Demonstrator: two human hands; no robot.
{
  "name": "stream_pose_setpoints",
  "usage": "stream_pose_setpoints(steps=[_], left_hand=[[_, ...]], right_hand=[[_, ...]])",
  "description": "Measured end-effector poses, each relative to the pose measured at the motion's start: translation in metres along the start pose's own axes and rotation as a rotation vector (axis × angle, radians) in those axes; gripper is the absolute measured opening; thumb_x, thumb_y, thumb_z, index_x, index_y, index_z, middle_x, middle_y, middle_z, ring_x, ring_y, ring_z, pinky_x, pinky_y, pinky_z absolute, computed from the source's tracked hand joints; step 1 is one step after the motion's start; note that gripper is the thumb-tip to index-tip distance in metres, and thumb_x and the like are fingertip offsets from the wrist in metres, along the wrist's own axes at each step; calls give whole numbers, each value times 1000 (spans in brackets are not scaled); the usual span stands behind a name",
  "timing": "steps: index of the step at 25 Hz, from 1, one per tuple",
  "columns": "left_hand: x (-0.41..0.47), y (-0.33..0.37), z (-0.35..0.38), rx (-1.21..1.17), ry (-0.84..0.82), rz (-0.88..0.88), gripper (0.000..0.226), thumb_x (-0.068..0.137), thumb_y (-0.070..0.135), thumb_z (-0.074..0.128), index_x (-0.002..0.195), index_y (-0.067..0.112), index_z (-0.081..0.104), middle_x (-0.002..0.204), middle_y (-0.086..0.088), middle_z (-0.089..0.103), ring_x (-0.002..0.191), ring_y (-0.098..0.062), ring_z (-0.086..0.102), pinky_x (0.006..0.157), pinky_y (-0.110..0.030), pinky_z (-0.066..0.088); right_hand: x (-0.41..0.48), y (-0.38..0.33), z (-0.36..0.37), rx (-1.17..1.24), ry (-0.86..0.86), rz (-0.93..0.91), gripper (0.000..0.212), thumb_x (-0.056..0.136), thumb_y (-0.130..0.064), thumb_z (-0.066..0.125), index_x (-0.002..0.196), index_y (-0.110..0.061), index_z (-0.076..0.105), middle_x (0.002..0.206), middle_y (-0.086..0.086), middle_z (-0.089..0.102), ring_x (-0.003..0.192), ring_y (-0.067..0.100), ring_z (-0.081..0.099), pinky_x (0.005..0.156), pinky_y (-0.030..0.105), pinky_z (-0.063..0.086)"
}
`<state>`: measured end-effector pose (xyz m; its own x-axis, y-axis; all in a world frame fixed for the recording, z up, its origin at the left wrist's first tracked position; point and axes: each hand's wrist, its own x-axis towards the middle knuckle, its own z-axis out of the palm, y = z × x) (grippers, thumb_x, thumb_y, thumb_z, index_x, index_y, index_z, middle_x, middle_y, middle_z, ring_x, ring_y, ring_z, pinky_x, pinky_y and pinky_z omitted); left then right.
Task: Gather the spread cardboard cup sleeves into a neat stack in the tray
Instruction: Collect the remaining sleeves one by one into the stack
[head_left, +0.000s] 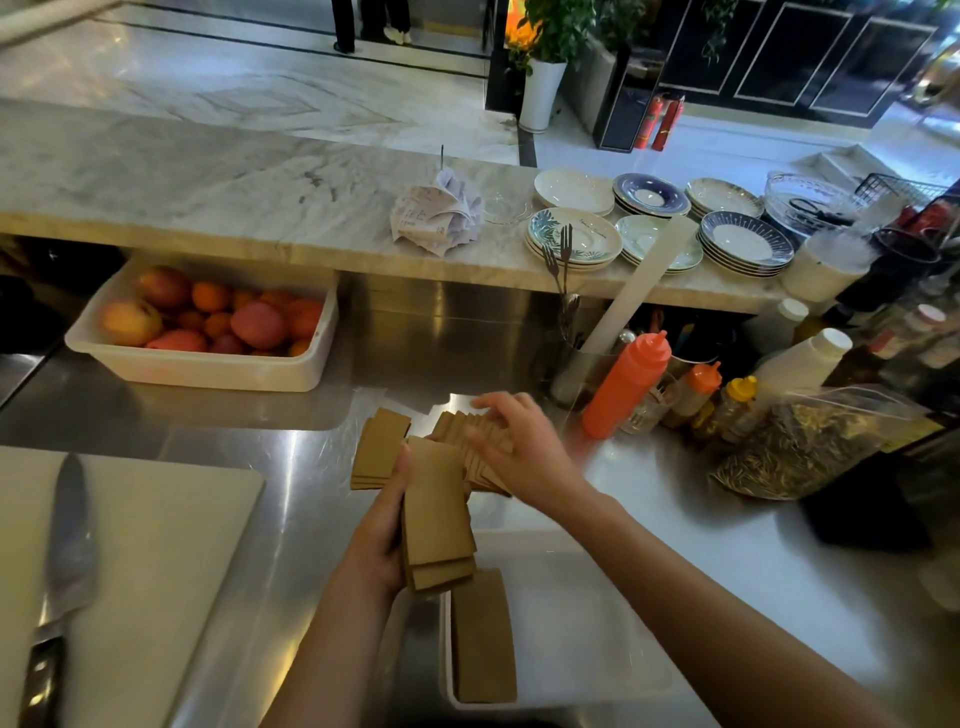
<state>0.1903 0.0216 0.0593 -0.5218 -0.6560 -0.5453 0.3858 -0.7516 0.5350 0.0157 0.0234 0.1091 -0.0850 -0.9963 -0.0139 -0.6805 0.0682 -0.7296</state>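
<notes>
- My left hand (382, 535) has its grip closed around a bundle of sleeves (439, 514), thumb along the near edge, held upright above the counter (291, 499) so I can square the edges as the bundle grows.
- My right hand (511, 447) lies flat on the fanned sleeves (480, 441) spread on the steel, fingers splayed and pressing down; that grip is wide and clasps nothing, and I judge it is there to slide the fan together.
- A smaller loose pile (379, 449) sits just left of the fan, partly behind my bundle.
- The tray (571, 613) is nearest me, below the bundle, with one short stack (483, 636) already laid along its left side; the rest of it is bare, which leaves room for what I hold.
- Outward: a cutting board (156, 545) with a knife (65, 561) to the left, a tub of fruit (208, 325) beyond, sauce bottles (626, 384) to the right.
- Hard to make out: my left fingers are behind the bundle, so I cannot count the sleeves it holds. My right palm covers much of the fan. The tray's near rim is cut off by the frame, and motion blur softens the fan's edges.
</notes>
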Motion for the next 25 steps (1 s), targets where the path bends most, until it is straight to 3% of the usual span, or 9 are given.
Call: stream_pose_setpoints(steps=[3, 5, 11, 17, 21, 25], left_hand=[[4, 0, -14, -61, -35, -74, 89, 65, 70, 69, 129, 9, 55, 102, -19, 67, 82, -30, 67, 70, -42, 58], [9, -1, -22, -104, -74, -88, 99, 61, 68, 75, 138, 12, 47, 107, -20, 64, 86, -30, 66, 73, -43, 57], [19, 1, -31, -156, -137, -94, 98, 52, 71, 79, 123, 9, 52, 102, -16, 65, 83, -28, 67, 73, -40, 56], [31, 4, -34, -308, -67, -79, 99, 57, 72, 75, 131, 12, 46, 104, -14, 64, 86, -25, 67, 76, -40, 57], [42, 7, -36, -551, -38, -51, 95, 72, 67, 69, 145, 15, 36, 114, -12, 59, 98, -23, 62, 86, -39, 54], [55, 9, -48, -589, -85, -42, 94, 79, 67, 62, 151, 20, 26, 117, -10, 57, 100, -21, 63, 86, -36, 55]], right_hand=[[10, 27, -13, 15, 67, 99, 35, 93, -36, 58, 127, -27, 53, 118, -4, 51, 106, 9, 53, 78, 17, 46], [15, 46, -20, -10, 83, 151, 36, 93, -35, 60, 126, -23, 54, 115, -4, 55, 101, 8, 56, 73, 13, 43], [29, 90, -21, -39, 19, 322, 39, 92, -31, 62, 127, -16, 52, 114, 2, 62, 97, 15, 61, 75, 25, 50], [53, 123, 6, -91, -104, 481, 51, 89, -28, 67, 132, -13, 45, 123, 9, 56, 102, 21, 60, 76, 26, 49], [73, 148, 23, -194, -181, 556, 59, 89, -24, 68, 139, -13, 39, 134, 11, 50, 117, 27, 56, 94, 37, 52], [90, 165, 32, -267, -209, 552, 66, 85, -31, 69, 141, -17, 37, 139, 9, 47, 121, 27, 53, 98, 40, 50]])
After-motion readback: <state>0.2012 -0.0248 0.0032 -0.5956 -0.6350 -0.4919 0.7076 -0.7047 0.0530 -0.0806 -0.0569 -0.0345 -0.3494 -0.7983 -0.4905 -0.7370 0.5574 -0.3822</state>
